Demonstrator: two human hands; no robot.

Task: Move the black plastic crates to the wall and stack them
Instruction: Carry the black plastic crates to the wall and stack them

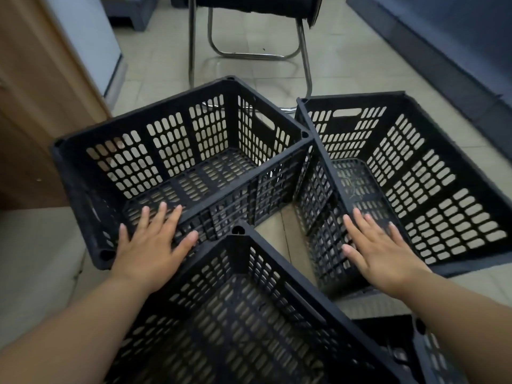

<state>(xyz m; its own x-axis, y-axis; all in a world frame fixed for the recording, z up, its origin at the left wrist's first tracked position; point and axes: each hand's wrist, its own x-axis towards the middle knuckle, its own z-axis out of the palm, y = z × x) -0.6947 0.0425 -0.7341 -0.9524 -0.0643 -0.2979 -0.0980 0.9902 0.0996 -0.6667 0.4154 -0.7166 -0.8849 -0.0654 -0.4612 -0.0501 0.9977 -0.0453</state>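
Two bare forearms reach forward and down from the bottom edge of the view, both palms facing down. Left hand (pixel 155 241) lies over the near rim of the left crate (pixel 138 112), close to that crate's near left corner; fingers straight and fanned apart, thumb out to the side, nothing gripped. Whether the palm bears on the rim or hangs just above it cannot be told. Right hand (pixel 381 252) lies over the near wall of the right crate (pixel 415 176); fingers likewise straight and spread, thumb pointing inward, nothing held, contact not confirmed. Both crates are black, perforated and open-topped, standing on the tiled floor (pixel 346 59), and they meet at one corner between the hands. A third black crate, the near crate (pixel 291 273), sits between the forearms with its far corner pointing into the gap between the other two. Part of a fourth crate (pixel 401 345) shows at the lower right. Beyond the crates stands a chair (pixel 249 54) with a chrome tube frame. A wooden cabinet (pixel 36 106) stands at the left, and a dark panel (pixel 443 51) runs along the right.
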